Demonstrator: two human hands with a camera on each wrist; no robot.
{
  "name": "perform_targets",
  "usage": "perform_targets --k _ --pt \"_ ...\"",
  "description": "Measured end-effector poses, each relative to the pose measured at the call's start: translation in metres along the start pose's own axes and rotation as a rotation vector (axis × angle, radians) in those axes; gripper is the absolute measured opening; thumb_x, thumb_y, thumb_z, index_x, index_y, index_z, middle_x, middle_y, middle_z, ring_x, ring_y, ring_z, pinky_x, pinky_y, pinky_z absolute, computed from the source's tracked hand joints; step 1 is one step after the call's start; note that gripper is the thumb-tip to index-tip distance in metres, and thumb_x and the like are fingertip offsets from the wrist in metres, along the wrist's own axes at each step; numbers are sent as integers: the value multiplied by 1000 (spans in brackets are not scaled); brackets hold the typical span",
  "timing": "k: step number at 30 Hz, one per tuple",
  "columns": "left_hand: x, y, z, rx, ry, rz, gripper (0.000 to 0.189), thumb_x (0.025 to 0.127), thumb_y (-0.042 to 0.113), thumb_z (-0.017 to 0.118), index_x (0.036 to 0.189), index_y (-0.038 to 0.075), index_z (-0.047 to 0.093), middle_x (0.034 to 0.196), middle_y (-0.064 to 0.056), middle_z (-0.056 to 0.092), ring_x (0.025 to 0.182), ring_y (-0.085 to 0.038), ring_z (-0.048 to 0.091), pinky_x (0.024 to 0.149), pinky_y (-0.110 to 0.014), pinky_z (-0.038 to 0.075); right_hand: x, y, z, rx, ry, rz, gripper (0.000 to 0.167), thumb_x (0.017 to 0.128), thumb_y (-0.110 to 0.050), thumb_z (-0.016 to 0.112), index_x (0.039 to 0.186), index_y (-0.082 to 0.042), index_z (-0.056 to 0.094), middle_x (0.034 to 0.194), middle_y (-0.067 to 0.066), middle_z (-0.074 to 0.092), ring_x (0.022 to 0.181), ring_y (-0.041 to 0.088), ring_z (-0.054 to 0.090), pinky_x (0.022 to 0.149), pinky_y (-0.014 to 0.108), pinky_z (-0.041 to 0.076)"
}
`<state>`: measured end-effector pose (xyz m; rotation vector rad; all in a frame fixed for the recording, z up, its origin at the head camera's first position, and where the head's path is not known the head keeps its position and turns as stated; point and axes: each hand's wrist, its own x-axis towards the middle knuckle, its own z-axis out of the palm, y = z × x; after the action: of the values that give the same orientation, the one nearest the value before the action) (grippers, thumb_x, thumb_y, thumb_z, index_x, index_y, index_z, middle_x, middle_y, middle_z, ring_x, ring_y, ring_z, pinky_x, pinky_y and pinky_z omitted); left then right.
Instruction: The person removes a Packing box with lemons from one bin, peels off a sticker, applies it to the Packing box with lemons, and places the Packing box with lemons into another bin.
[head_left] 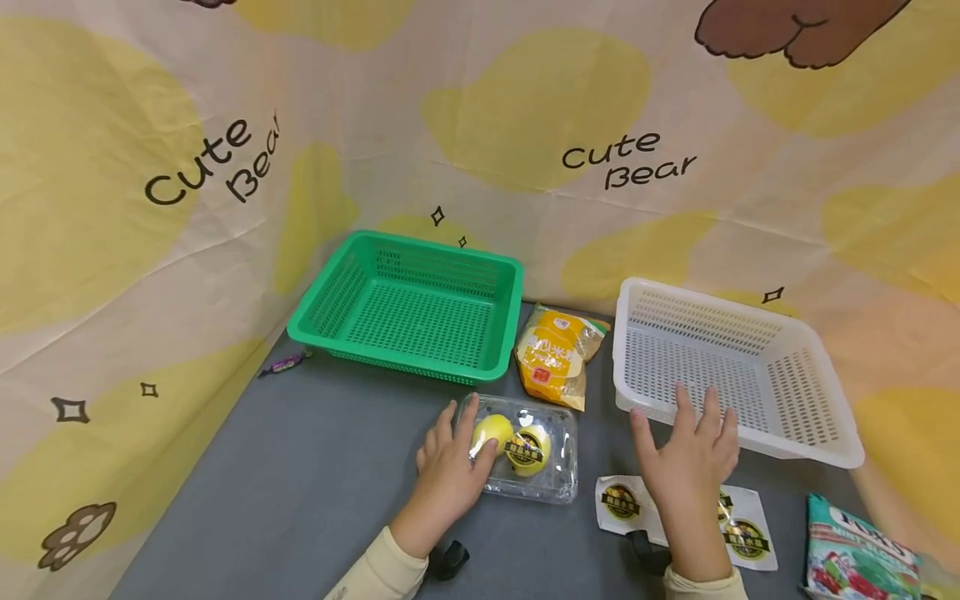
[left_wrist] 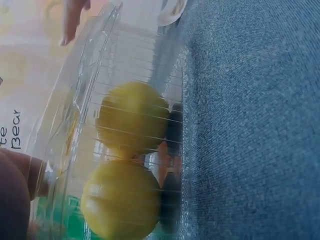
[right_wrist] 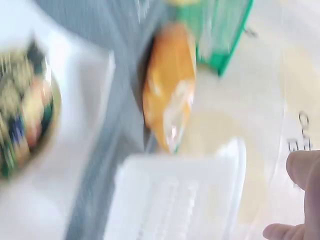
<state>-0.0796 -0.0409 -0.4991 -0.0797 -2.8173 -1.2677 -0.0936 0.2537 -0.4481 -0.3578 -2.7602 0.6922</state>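
Note:
A clear plastic box (head_left: pixel 555 490) holding two yellow lemons (left_wrist: pixel 121 200) lies on the table. A round black-and-gold sticker (head_left: pixel 527 451) shows over the right-hand lemon in the head view. My left hand (head_left: pixel 448 471) rests on the box's left side, fingers extended and thumb over the lid. Over a white sticker sheet (head_left: pixel 750 552) with several matching round stickers, my right hand (head_left: pixel 688 462) is raised with its fingers spread, holding nothing. It covers the sheet's middle. The right wrist view is blurred.
Behind the box stands a green basket (head_left: pixel 405 367), with a yellow-orange packet (head_left: pixel 555 354) beside it. A white basket (head_left: pixel 806 454) stands at the back right. A teal candy bag (head_left: pixel 858 550) lies near right, a purple wrapped candy (head_left: pixel 285 364) far left. A patterned cloth (head_left: pixel 510 125) hangs behind.

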Motion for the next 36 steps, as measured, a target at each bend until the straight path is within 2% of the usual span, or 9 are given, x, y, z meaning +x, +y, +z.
perform_targets --k 8,14,20,29,36 --pt "-2 0 0 4 -22 -17 72 106 35 65 168 18 33 165 -29 29 144 -52 34 101 -69 31 29 38 -32 -7 15 110 88 106 -58 47 169 -4 18 174 26 -8 155 54 -14 113 79 -6" --pt "-1 0 -1 5 -35 -29 73 106 37 65 169 19 32 166 -29 28 144 -52 33 101 -70 31 53 67 -61 -15 -17 210 92 105 -60 42 169 -3 9 171 26 -21 152 56 -22 111 81 -10" --pt "0 0 -3 4 -67 -42 74 106 39 64 169 21 31 166 -28 26 145 -52 31 103 -72 30 66 100 -82 -64 -48 247 98 104 -65 37 167 2 4 168 32 -25 149 62 -23 110 82 -7" --pt "2 -2 -2 3 -66 -35 74 106 39 64 169 21 31 166 -28 28 144 -52 32 102 -72 30 80 140 -91 -85 -101 386 100 104 -67 34 166 1 -4 166 31 -30 148 63 -23 111 81 -7" --pt "3 -2 -3 -6 -71 -39 74 106 39 64 169 21 31 165 -28 29 144 -52 32 102 -73 30 86 158 -88 -54 -115 434 100 103 -67 34 166 1 -5 166 31 -31 148 61 -25 112 80 -10"
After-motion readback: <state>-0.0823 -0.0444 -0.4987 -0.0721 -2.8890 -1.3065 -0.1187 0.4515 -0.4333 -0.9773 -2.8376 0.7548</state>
